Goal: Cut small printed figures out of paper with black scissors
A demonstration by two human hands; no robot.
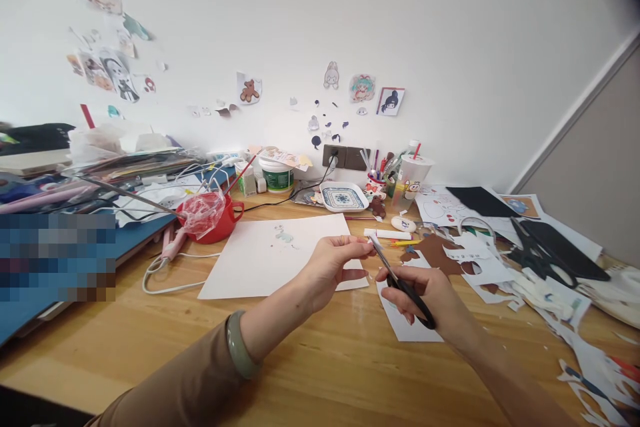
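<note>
My left hand (327, 270) is closed in a pinch, with a small scrap of white paper (375, 240) at its fingertips. My right hand (435, 290) is wrapped round a pair of black-handled scissors (413, 300). The blades point up and left and meet the scrap; whether they are parted there is too small to tell. Beneath my left hand lies a large white sheet (250, 263) bearing small pale-green cut pieces (284, 237). Another white sheet (407, 327) is partly hidden under my right hand.
Paper offcuts (545, 297) and a larger pair of black scissors (543, 250) lie at right. Behind are a patterned tray (344, 197), a pen holder (376, 185) and a drink cup (413, 180). At left stand a red mug (215, 227), a white cable (150, 280) and piled papers.
</note>
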